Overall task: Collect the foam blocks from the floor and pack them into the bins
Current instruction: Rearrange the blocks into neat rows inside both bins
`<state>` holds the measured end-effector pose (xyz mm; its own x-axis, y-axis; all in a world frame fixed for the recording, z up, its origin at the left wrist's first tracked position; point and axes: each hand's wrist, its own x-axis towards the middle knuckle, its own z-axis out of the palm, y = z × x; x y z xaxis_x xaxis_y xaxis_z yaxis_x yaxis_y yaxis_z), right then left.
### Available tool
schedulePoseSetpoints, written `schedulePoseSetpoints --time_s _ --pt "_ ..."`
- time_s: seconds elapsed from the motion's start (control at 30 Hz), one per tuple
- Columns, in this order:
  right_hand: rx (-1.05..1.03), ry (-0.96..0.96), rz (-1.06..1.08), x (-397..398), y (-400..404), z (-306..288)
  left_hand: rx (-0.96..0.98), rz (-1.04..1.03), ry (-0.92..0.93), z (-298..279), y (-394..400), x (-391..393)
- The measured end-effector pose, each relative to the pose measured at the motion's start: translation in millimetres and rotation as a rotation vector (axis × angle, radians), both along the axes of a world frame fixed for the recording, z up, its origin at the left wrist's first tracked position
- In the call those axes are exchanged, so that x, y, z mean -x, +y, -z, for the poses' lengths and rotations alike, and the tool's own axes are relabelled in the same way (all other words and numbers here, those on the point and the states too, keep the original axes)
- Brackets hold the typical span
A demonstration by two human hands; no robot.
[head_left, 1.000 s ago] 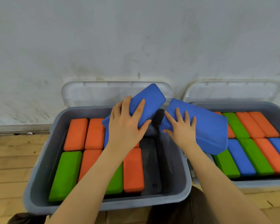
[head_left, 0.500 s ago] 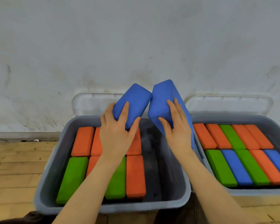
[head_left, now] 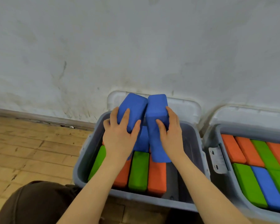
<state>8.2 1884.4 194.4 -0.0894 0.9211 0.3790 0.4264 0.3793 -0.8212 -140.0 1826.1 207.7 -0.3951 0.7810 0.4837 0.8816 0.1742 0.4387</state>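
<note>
Over the left bin [head_left: 81, 167], the left hand [head_left: 120, 136] and right hand [head_left: 171, 135] each have a firm grip around one blue foam block [head_left: 132, 110], [head_left: 158, 120], held tilted and touching at their far ends. They look light, squashy and non-slip, so clasping the long sides mid-length should serve.

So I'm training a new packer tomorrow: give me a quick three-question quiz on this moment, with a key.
1. True or false: each hand holds a blue block.
2. Multiple choice: the two held blocks are over A) the left bin, B) the right bin, C) the wooden floor.
3. What colours are the blocks lying in the front row of the left bin?

Key
1. True: the left hand grips the left blue block and the right hand grips the right blue block; their top ends touch.
2. A: the left bin, not the right bin.
3. Green and orange, for instance the green block beside the orange block.
</note>
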Motion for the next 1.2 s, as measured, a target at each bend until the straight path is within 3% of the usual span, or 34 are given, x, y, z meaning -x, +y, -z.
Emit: schedulePoseSetpoints --time_s 0.1,0.2,0.43,0.53,0.87,1.2 --pt "-0.086 -0.151 -0.053 0 -2 5 0.155 0.018 0.068 11 -1 1" --pt "-0.167 -0.323 -0.107 -6 3 3 0.164 0.064 0.133 13 -1 3" --pt "-0.077 -0.544 -0.056 -24 9 1 0.212 0.274 0.174 6 5 3" --pt "-0.041 -0.51 -0.051 -29 8 -4 0.24 0.333 0.154 5 10 6" --pt "-0.073 -0.423 0.096 -97 -13 -14 -0.038 0.412 0.096 -4 36 -57" --pt "0.056 -0.478 0.074 -147 -49 43 -0.093 0.516 0.071 24 61 -123"
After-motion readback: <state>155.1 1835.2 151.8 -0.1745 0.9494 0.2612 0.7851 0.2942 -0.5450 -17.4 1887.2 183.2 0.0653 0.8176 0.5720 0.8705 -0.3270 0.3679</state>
